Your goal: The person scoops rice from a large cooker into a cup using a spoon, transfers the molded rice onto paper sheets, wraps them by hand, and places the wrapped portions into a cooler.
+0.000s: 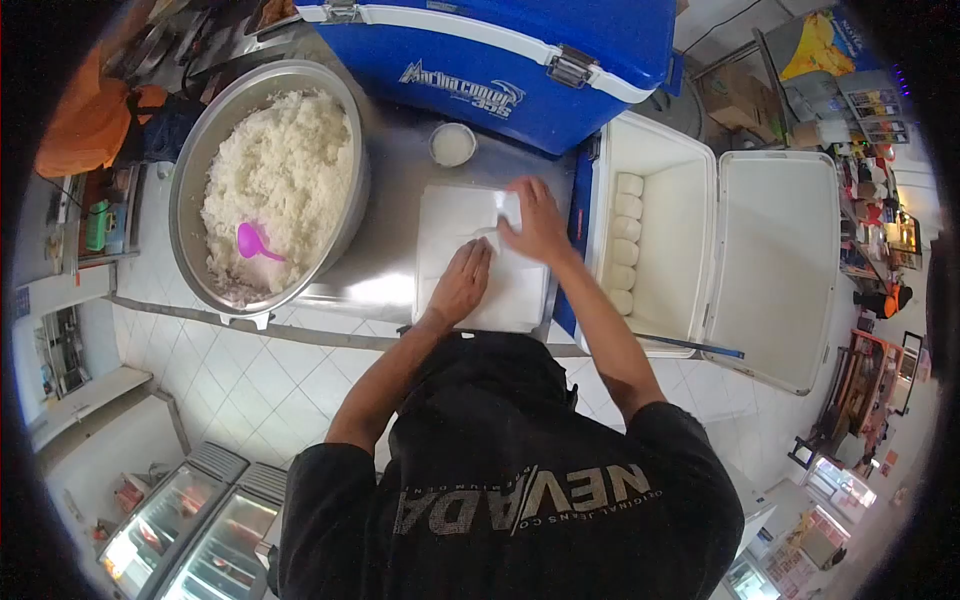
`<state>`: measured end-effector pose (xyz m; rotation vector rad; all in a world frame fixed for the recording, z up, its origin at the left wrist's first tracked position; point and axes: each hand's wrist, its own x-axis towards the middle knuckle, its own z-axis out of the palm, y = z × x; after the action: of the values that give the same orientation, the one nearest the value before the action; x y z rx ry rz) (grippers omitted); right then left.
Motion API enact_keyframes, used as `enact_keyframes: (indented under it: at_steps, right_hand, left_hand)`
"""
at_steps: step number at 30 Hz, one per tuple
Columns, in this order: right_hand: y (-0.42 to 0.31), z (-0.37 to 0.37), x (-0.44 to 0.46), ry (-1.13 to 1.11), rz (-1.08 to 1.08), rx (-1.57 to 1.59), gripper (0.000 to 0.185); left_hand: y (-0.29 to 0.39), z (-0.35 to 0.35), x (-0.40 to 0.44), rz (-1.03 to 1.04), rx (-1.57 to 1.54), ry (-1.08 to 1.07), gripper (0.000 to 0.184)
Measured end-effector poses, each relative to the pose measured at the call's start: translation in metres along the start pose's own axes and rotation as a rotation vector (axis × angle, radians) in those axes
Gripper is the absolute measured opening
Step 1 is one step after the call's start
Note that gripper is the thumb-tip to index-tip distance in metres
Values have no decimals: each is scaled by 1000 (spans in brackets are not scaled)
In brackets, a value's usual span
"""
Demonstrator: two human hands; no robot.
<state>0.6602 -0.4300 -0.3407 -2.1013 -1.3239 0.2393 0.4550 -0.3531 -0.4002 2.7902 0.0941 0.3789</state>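
A stack of white sheets, paper or thin plastic, lies on the metal table before me. My left hand rests on the sheets, palm down, fingers stretched out and close together. At the upper right of the stack, my right hand has its fingers bent over a raised fold of the top sheet, thumb on the near side. Whether anything lies under the fold is hidden. Left of the sheets stands a large metal pot of cooked white rice, with a purple scoop on the rice.
Beyond the sheets sits a small round container with whitish contents. A blue cooler stands at the back of the metal table. To the right, an open cooler holds several white wrapped bundles; its lid hangs outward.
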Motion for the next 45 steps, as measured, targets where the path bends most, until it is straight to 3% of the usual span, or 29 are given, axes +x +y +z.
enact_keyframes:
  at_steps: [1,4,7,10,13,16,22,26,28,31,38,41,43,44,45]
  right_hand:
    - [11,3,12,28,7,47,19]
    - [33,23,28,-188,24,-243,16]
    - [45,49,16,-239,49,-527,15]
    - [51,47,19,-213,85,-379,24]
    - [57,31,41,-426,43,-115,34]
    - [59,35,62,-535,316,197,38]
    - [37,17,65,-826,121,87,33]
    - [5,6,7,-616,-60,12,20]
    - [1,13,-24,-419,-239,-148,18]
    - [-12,25,-60,-247,-300,-257,21]
    - [-20,43,-100,-122,-175,-191,34]
    - [-20,41,-103,-150,-171,-241,34]
    - [-17,42,-104,-132,-180,-245,33]
    - [-17,43,-105,-125,-187,-245,33]
    - [-18,43,-105,-135,-185,-256,32]
  left_hand:
    - [3,-4,2,-7,4,-14,50]
    - [8,-13,10,-12,39,-62,54]
    - [10,-11,13,-32,62,-81,55]
    - [12,-2,9,-70,44,-62,55]
    - [13,2,6,-86,2,-69,54]
    - [13,5,7,-61,3,-72,53]
    - [10,2,10,13,135,-82,48]
    - [10,3,11,31,131,-74,46]
    - [7,8,8,38,136,-133,48]
    - [8,15,-1,42,115,-170,47]
    - [0,11,-5,71,-87,-57,31]
    - [-8,-17,-3,-176,-444,6,32]
    - [-11,-62,36,-161,-215,67,38]
    - [-13,-88,65,-38,-80,86,56]
    - [-30,-75,75,-43,-145,-48,55]
